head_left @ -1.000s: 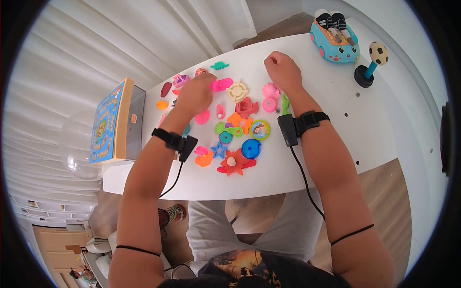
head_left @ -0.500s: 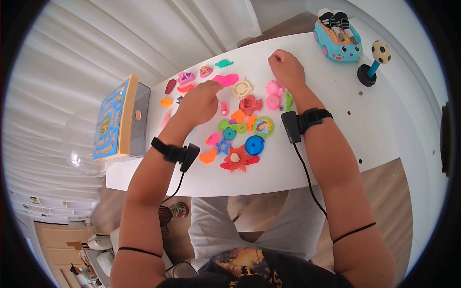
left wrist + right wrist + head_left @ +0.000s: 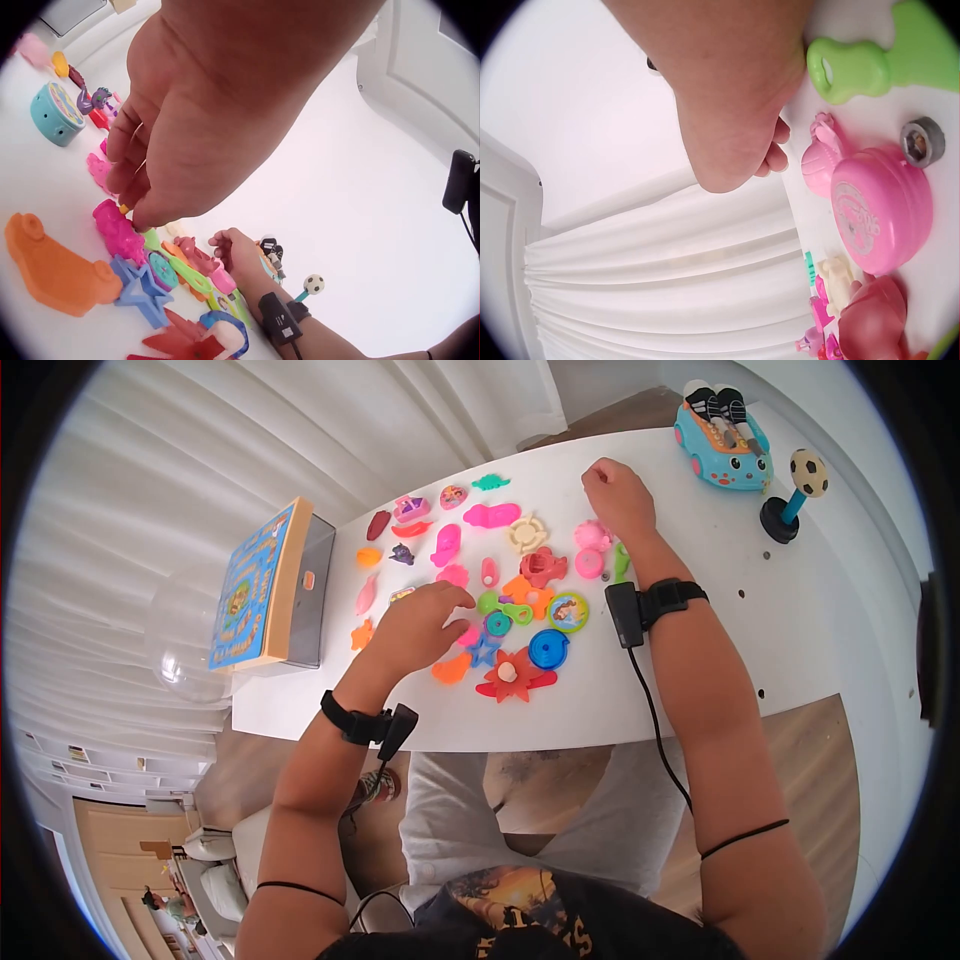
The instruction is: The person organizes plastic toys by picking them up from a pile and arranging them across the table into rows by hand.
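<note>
My left hand (image 3: 425, 628) hovers over the left-middle of the toys, thumb and index finger apart. In the left wrist view, its loosely bent fingers are right above a bright pink toy (image 3: 118, 234). Beside that toy lie a blue star-shaped cutter (image 3: 141, 291), an orange mould (image 3: 56, 266) and a teal disc (image 3: 162, 271). My right hand (image 3: 622, 500) rests at the back of the table with fingers loosely curled, holding nothing. Nearest to it are a pink scalloped toy (image 3: 593, 535), a round pink case (image 3: 881, 210) and a green handle-like piece (image 3: 855, 69).
A board-game box (image 3: 255, 590) stands at the table's left edge. At the back right are a blue toy car (image 3: 735, 460) carrying small shoes and a soccer ball on a stand (image 3: 808, 473). More moulds, such as a green dinosaur (image 3: 490, 482), lie along the back.
My left hand has drawn back from the pink pieces at the rear toward the near toys, uncovering several pieces there. My right hand stays in place. The head view has shifted slightly.
</note>
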Available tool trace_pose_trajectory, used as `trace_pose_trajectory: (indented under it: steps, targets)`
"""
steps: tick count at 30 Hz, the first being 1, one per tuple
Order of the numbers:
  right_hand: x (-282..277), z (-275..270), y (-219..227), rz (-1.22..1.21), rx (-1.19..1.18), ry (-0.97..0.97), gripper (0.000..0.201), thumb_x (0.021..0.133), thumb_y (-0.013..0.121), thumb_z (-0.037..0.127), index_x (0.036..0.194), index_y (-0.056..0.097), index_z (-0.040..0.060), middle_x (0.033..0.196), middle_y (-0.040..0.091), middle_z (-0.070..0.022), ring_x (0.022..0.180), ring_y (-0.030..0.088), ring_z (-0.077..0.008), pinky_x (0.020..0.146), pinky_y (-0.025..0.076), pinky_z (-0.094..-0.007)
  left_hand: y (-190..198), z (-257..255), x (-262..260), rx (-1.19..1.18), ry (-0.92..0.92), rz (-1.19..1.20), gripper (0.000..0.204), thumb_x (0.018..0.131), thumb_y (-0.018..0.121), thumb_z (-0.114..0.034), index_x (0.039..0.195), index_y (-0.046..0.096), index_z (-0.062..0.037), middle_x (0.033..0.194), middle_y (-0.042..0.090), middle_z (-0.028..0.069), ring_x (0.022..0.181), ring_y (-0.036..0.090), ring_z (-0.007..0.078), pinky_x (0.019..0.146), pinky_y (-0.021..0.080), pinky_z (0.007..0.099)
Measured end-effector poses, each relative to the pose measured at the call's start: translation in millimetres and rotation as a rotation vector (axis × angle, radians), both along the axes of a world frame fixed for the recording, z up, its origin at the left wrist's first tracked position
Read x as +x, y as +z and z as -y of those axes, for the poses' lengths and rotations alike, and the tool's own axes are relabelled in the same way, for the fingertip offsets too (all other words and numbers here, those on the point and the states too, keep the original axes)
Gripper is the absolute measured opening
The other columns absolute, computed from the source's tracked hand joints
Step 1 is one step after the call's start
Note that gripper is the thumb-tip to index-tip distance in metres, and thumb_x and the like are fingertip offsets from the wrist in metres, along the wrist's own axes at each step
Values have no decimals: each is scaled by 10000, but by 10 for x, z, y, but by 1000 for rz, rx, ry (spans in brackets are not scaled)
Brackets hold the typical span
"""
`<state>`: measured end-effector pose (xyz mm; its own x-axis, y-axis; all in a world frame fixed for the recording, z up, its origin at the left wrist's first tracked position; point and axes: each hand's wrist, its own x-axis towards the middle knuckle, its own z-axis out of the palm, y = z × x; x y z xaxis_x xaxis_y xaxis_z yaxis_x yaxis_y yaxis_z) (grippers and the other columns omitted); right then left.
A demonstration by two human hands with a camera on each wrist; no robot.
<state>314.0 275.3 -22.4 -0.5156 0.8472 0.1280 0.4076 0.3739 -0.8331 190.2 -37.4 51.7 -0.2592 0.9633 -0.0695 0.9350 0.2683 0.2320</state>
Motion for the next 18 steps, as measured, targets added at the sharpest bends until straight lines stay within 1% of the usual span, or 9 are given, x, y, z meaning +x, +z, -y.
trace_pose_trajectory:
  steps: [3, 5, 8, 9, 10, 11, 15, 17, 18]
  targets:
    - [-19, -16, -29, -7, 4, 5, 296, 909, 575, 355, 995, 750, 132, 947, 760, -89, 916, 716, -311, 836, 551, -409, -25, 60, 37, 4, -3, 11, 284, 903, 709, -67, 1186, 691, -78, 1139, 701, 101, 1005, 693, 274, 886, 563, 395]
    - [-24, -35, -55, -10, 7, 7, 299, 908, 576, 356, 995, 749, 129, 945, 759, -91, 914, 715, -312, 836, 551, -409, -7, 94, 44, 120, -44, -31, 304, 893, 677, -32, 1193, 684, -84, 1133, 702, 96, 1033, 685, 285, 904, 558, 396]
    - [-35, -44, -93, -26, 23, 14, 308, 905, 570, 360, 993, 747, 123, 935, 756, -92, 907, 714, -311, 834, 550, -405, 88, 191, 121, 38, 27, 34, 330, 885, 642, -3, 1203, 676, -84, 1155, 690, 102, 1067, 671, 308, 919, 551, 402]
    - [-38, -42, -98, -46, 34, 7, 300, 913, 578, 345, 979, 736, 99, 888, 741, -90, 854, 705, -282, 805, 540, -394, 97, 232, 126, 34, 34, 37, 330, 885, 642, -3, 1203, 676, -84, 1155, 690, 102, 1067, 671, 308, 919, 551, 402]
    - [-41, -42, -100, -67, 47, 0, 295, 920, 586, 330, 966, 726, 74, 842, 727, -88, 801, 695, -254, 777, 530, -383, 102, 271, 128, 30, 4, 41, 331, 888, 632, 0, 1206, 674, -81, 1166, 683, 106, 1074, 668, 312, 922, 550, 402]
    - [-39, -35, -92, -65, 45, 6, 295, 920, 586, 330, 966, 726, 74, 842, 727, -88, 801, 695, -254, 777, 530, -383, 107, 308, 132, 25, -27, 46, 332, 890, 622, 4, 1208, 672, -78, 1178, 675, 110, 1080, 665, 316, 924, 549, 403]
    - [-33, -46, -103, -60, 57, 6, 308, 921, 573, 337, 968, 728, 75, 830, 721, -80, 784, 686, -239, 772, 523, -376, 119, 402, 141, -20, 0, 26, 320, 891, 659, -21, 1207, 670, -69, 1193, 664, 117, 1073, 670, 306, 921, 550, 399]
    - [-42, -49, -115, -66, 59, 18, 310, 921, 570, 337, 967, 728, 75, 823, 718, -78, 777, 681, -235, 768, 520, -375, 99, 410, 153, -112, 146, 94, 312, 894, 714, -67, 1203, 673, -62, 1188, 659, 122, 1076, 674, 284, 913, 550, 385]
    - [-45, -48, -115, -57, 58, 8, 311, 922, 569, 338, 967, 727, 75, 817, 714, -75, 770, 676, -233, 764, 518, -375, 56, 418, 119, -112, 149, 95, 312, 894, 714, -67, 1203, 673, -62, 1188, 659, 122, 1076, 674, 284, 913, 550, 385]
